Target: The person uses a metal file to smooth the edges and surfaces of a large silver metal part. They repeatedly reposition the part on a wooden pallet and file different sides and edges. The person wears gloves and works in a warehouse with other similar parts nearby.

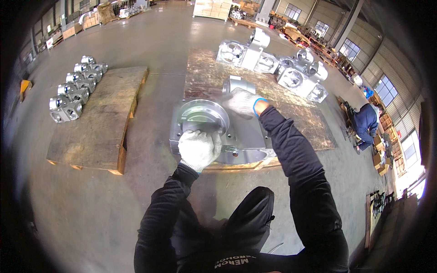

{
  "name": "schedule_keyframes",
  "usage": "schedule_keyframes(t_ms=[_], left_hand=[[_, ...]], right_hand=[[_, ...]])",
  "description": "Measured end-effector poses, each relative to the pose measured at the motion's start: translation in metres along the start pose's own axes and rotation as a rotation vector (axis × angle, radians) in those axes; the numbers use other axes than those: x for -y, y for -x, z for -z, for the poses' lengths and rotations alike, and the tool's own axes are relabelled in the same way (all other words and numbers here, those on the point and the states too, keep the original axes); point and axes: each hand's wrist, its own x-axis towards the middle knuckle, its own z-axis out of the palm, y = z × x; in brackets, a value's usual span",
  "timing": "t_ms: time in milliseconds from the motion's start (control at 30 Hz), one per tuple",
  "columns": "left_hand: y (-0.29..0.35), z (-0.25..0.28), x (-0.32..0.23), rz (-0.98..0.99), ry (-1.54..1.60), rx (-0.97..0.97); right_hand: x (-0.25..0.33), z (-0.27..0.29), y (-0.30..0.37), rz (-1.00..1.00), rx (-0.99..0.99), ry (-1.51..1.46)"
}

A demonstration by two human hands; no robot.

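A large machined metal casting (251, 136) with a wide round bore rests on the near end of a wooden pallet in front of me. My left hand (199, 148), in a white knit glove, is closed over the bore's near rim, its fingers curled toward the opening. My right hand (242, 103), gloved with a blue cuff, hovers at the far right side of the bore, next to the casting's raised cylindrical part (240, 84). Motion smears its fingers, so whether it holds anything does not show.
Several similar silver castings (291, 77) stand at the pallet's far side (205, 68). To the left lies another wooden pallet (91, 132), with a row of smaller castings (68, 107) along its left edge. A person in blue (365, 120) bends over parts at the right.
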Motion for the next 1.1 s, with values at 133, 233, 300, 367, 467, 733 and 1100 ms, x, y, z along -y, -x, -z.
schedule_keyframes(t_ms=[133, 233, 300, 367, 467, 733, 1100], left_hand=[[0.003, 0.000, 0.002, 0.017, 0.020, -0.004], [0.006, -0.004, 0.002, 0.036, -0.021, 0.000], [0.005, -0.006, 0.002, 0.033, -0.005, -0.037], [0.004, -0.007, 0.002, 0.047, -0.002, -0.021], [0.003, -0.006, 0.002, 0.027, -0.009, -0.012], [0.008, -0.006, 0.005, 0.030, -0.018, -0.008], [0.010, -0.007, 0.004, 0.051, -0.033, 0.037]], right_hand=[[-0.030, 0.009, 0.039, 0.326, -0.122, 0.091], [-0.038, 0.016, 0.090, -0.087, -0.002, -0.211], [-0.023, 0.014, 0.095, -0.181, -0.021, -0.278], [0.006, 0.007, 0.071, -0.128, -0.101, -0.265], [0.053, -0.008, 0.001, 0.009, -0.169, -0.179], [0.027, 0.008, 0.006, 0.202, -0.074, -0.176], [0.042, -0.005, -0.042, 0.458, -0.164, 0.230]])
